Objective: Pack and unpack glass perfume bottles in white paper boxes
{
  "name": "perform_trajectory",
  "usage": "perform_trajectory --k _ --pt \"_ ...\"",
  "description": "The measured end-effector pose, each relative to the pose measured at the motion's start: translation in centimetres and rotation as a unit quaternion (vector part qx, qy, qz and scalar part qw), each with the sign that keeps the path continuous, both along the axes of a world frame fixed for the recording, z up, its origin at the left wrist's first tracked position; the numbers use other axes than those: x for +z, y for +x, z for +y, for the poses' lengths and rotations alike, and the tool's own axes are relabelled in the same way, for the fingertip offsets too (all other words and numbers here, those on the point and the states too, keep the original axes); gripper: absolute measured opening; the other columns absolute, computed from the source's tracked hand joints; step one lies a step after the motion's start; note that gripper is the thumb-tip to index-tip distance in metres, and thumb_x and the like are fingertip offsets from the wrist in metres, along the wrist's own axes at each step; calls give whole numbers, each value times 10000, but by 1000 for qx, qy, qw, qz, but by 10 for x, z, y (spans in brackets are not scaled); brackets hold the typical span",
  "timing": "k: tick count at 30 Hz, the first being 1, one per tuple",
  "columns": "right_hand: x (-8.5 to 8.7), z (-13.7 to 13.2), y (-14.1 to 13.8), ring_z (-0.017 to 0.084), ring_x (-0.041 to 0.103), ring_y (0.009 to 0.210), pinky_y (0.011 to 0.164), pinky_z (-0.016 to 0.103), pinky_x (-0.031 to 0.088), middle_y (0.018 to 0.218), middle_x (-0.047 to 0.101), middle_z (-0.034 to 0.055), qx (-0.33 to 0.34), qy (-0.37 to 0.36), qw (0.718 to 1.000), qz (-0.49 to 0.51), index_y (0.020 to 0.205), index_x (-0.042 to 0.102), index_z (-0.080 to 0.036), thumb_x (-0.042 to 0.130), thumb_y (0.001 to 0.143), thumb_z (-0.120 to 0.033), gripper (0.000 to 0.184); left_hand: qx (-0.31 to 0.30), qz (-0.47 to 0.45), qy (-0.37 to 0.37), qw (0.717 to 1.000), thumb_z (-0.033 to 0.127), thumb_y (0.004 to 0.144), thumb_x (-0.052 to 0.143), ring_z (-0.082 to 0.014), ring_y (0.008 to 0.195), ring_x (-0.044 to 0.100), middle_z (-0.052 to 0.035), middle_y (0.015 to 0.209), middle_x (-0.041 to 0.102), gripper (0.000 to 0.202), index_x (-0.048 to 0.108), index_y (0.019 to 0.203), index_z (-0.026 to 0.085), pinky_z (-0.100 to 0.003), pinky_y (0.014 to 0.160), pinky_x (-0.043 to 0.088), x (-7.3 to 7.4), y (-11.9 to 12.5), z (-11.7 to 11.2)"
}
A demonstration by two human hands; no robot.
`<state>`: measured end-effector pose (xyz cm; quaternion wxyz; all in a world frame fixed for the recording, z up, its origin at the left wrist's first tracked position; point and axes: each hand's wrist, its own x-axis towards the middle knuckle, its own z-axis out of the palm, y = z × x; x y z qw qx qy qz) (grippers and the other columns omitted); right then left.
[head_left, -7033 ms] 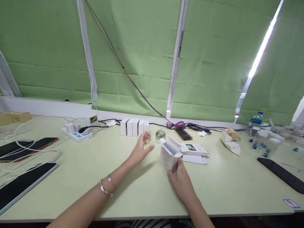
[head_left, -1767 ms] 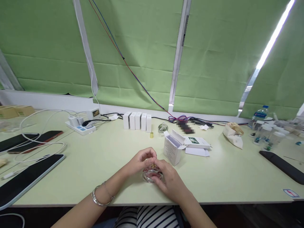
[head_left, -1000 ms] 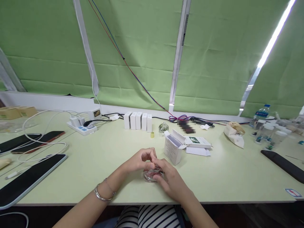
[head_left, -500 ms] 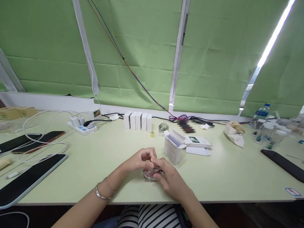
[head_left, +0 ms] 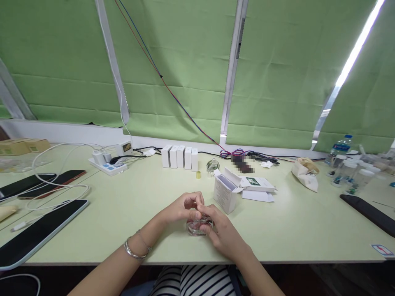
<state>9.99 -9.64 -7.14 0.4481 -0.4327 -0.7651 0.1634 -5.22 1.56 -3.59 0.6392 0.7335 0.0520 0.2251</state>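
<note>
A clear glass bottle (head_left: pixel 194 229), reddish inside, rests on the table close to its front edge. My right hand (head_left: pixel 224 234) is closed around the bottle's right side and top, thumb low on the glass. My left hand (head_left: pixel 185 207) has thumb and fingers pinched together at the bottle's top; what lies between those fingertips is hidden. Beyond the hands stand a small gold cap (head_left: pixel 198 175) and a round clear ornament-like piece (head_left: pixel 212 165). An opened white carton (head_left: pixel 224 195) stands just past my right hand.
Flattened white packaging (head_left: pixel 257 184) lies right of the carton. Several small white boxes (head_left: pixel 179 157) line the back. At left are phones (head_left: pixel 43 232), cables and a power strip (head_left: pixel 108 167). A cloth pouch (head_left: pixel 304 174), lidded jars (head_left: pixel 359 181) and a black phone-like slab (head_left: pixel 367 213) occupy the right.
Almost nothing differs. Both hands stay at the bottle in nearly the same pose, and the whole view has shifted very slightly.
</note>
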Motion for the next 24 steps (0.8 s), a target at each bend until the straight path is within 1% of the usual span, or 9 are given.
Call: perform_trajectory --k 3,6,9,12,16,18,20,22,24 --pt "-2 -2 -1 184 514 990 845 345 457 1100 534 51 -16 11 999 -26 1307 328 -280 447 845 -108 506 -2 17 3 1000 420 670 731 -94 660 468 15 724 490 350 522 714 144 -199 588 358 2 -1 -1" --pt "-3 -2 -2 193 509 1035 871 357 449 1170 524 64 -34 21 998 -56 1336 276 -271 427 866 -135 513 9 41 4 999 600 629 675 -127 704 493 -11 775 531 512 573 856 152 -224 619 383 5 -2 -3" --pt "-3 -2 -3 198 493 1100 920 365 426 1272 480 80 -40 10 996 -80 1384 175 -248 442 869 -165 586 109 43 28 993 685 749 452 -151 753 514 -35 815 564 576 595 942 161 -269 716 415 6 -2 -2" --pt "-3 -1 -5 218 511 1086 919 381 428 1270 491 107 -66 -34 993 -95 1412 112 -200 500 848 -213 684 232 74 95 965 573 868 322 -167 785 541 -48 834 589 497 598 967 171 -297 770 437 1 0 9" --pt "-1 -1 -6 227 538 1043 901 385 439 1243 517 127 -85 -75 987 -114 1409 162 -150 510 840 -235 672 325 194 290 879 404 886 337 -229 1003 551 -114 1095 584 407 505 1162 158 -365 868 447 -3 14 44" --pt "0 0 -6 228 532 1057 910 382 434 1281 487 133 -84 -74 986 -125 1404 184 -140 504 842 -238 655 330 220 353 847 292 855 378 -255 1169 457 -151 1270 487 432 431 1250 127 -408 985 368 -3 26 65" --pt "0 0 -5 229 528 1066 917 378 432 1293 478 131 -83 -70 985 -133 1403 189 -138 503 843 -242 650 325 229 382 835 199 802 421 -275 1274 343 -171 1369 389 476 417 1267 98 -428 1066 258 -3 38 84" --pt "-1 1 -4 231 527 1072 916 377 436 1292 481 125 -81 -62 985 -138 1404 188 -144 508 842 -247 654 311 241 395 830 152 765 444 -287 1279 339 -175 1374 389 449 477 1210 96 -434 1073 244 -5 46 97" --pt "-1 2 -3 235 524 1082 913 380 441 1300 475 118 -81 -54 985 -142 1403 188 -152 513 841 -245 656 291 251 404 830 135 752 450 -285 1231 404 -169 1326 446 343 566 1074 110 -416 1047 295 -8 50 103"
